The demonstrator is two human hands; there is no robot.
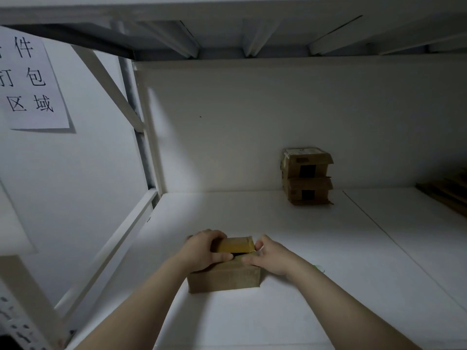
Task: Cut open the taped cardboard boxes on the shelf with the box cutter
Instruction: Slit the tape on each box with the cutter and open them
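A small brown cardboard box [225, 279] sits on the white shelf [252, 317] in front of me. Its far top flap [236, 245] stands raised, and a dark gap shows beneath it. My left hand [204, 250] grips the left end of that flap. My right hand [271, 257] pinches the flap's right end, with its fingers lying on the box top. Two more taped boxes [307, 176] stand stacked at the back wall. A small green thing [319, 268] peeks out just behind my right wrist; I cannot tell whether it is the box cutter.
A white shelf post and slanted brace [141, 127] rise at the left. A paper sign [30, 82] hangs on the left wall. Flat brown cardboard [447, 195] lies at the far right edge. The upper shelf's underside [252, 39] spans overhead.
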